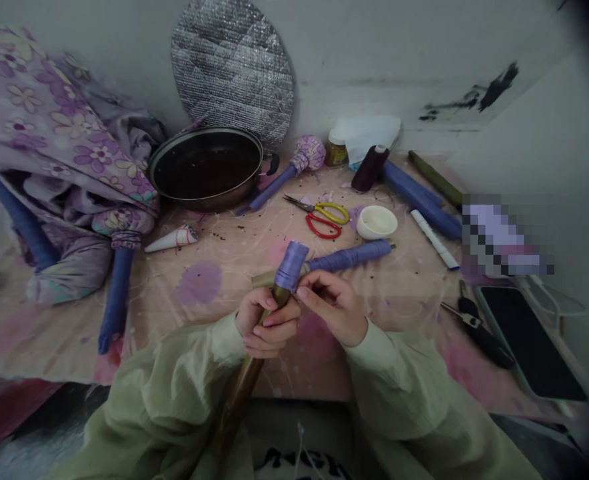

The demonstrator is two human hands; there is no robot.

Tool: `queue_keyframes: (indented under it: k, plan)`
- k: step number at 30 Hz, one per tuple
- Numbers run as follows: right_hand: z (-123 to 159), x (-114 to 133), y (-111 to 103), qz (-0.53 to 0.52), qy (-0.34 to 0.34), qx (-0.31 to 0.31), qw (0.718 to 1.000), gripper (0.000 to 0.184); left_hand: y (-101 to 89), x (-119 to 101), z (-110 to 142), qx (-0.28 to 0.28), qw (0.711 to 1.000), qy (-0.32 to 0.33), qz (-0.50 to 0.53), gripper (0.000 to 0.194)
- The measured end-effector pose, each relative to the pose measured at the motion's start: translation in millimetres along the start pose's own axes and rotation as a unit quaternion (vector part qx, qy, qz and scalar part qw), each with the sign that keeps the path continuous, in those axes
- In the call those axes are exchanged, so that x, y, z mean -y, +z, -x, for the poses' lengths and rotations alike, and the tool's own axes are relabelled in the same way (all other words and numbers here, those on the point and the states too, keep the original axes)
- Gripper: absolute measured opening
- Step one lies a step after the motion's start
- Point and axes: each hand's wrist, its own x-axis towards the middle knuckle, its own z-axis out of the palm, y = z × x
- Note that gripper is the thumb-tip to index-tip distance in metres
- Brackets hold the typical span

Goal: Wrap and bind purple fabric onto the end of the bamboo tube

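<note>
The person is holding a glossy olive-brown rod (pixel 240 390) upright at the near edge of the counter, its lower end dropping toward their lap. Purple thread wrapping (pixel 290 265) is covering its top end in tight bands, while the shaft below is showing bare, so that much of the rod is wrapped and the long lower length is left uncovered. The left hand (pixel 267 323) is gripping the shaft in a closed fist just below the wrapping. The right hand (pixel 332 307) is curling in from the other side, its fingers pinched closed at the wrapping's lower edge.

Just behind the hands, a second rod (pixel 349 259) is lying on the counter (pixel 39 333), wrapped in purple along most of its length. Scissors with yellow and red loops (pixel 327 215) are resting further back, near a small white bowl (pixel 376 222) and a dark thread spool (pixel 370 168). More purple-wrapped rods are lying around a dark pan (pixel 205 167), and floral cloth (pixel 39 127) is bunching at the left. Pliers (pixel 474 327) and a phone (pixel 529 340) are lying at the right.
</note>
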Motion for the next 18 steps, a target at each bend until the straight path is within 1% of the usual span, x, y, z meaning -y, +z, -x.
queue_keyframes:
  k: [6,9,12,15,18]
  plan:
    - [2.1,1.5,-1.0,0.003,0.006,-0.010,1.000,0.017,2.1,2.0,-0.9,-0.018,1.000,0.026,-0.002,0.018]
    - [1.9,1.1,0.6,-0.002,0.019,-0.007,1.000,0.020,3.0,1.2,-1.5,-0.025,0.999,0.018,-0.011,0.020]
    - [1.4,0.0,3.1,0.002,0.028,-0.004,1.000,0.024,1.7,0.2,-0.4,-0.035,0.999,-0.004,-0.014,0.023]
    - [0.8,-3.2,5.3,-0.010,0.039,0.001,0.999,0.029,-6.7,1.5,3.0,-0.041,0.998,-0.038,-0.019,0.029]
    - [0.1,-8.0,6.4,-0.034,0.051,0.024,0.998,0.030,-23.9,5.8,6.6,-0.041,0.996,-0.056,-0.061,0.037]
